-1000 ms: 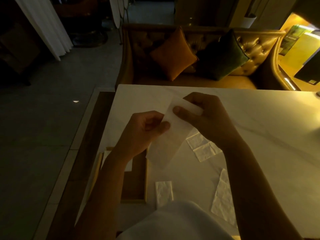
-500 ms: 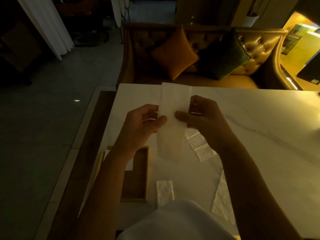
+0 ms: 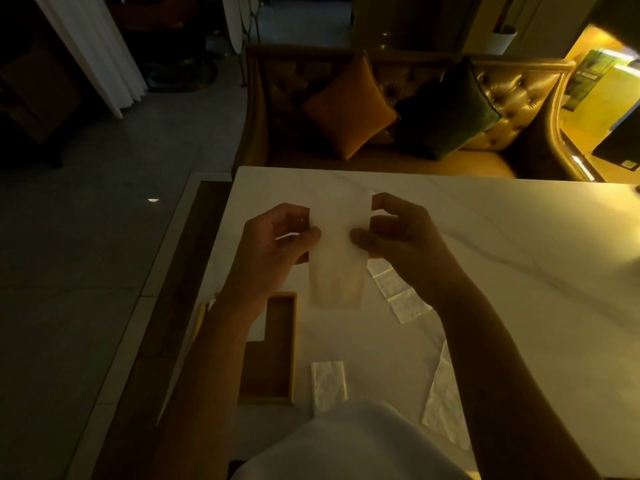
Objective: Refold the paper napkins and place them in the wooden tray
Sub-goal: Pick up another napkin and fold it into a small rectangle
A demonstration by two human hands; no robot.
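Here, at the far left, a white curtain (image 3: 100, 53) hangs over the dim grey floor. Next, near the left edge of the white marble table (image 3: 502, 258), lies the wooden tray (image 3: 294, 344), its dark bottom mostly bare. A white napkin piece (image 3: 258, 329) shows at its far end, partly hidden under the left forearm. The left hand (image 3: 273, 247) is raised above the table and pinches the left edge of a long, narrow paper napkin (image 3: 337, 268) between thumb and curled fingers. The napkin hangs upright, clear of the table, its lower end seen just right of the tray's far corner. The right hand (image 3: 398, 244) pinches the opposite edge the same way, thumb on the near face. Below the held napkin, a small folded napkin (image 3: 328, 386) lies flat on the table just beside the tray's right rim. Under the right wrist an unfolded napkin strip (image 3: 398, 292) lies creased on the marble, and a larger, rumpled napkin (image 3: 446, 407) lies near the right forearm. Across the table stands a tufted sofa (image 3: 512, 95) with an orange cushion (image 3: 348, 105) and a dark green cushion (image 3: 446, 109).
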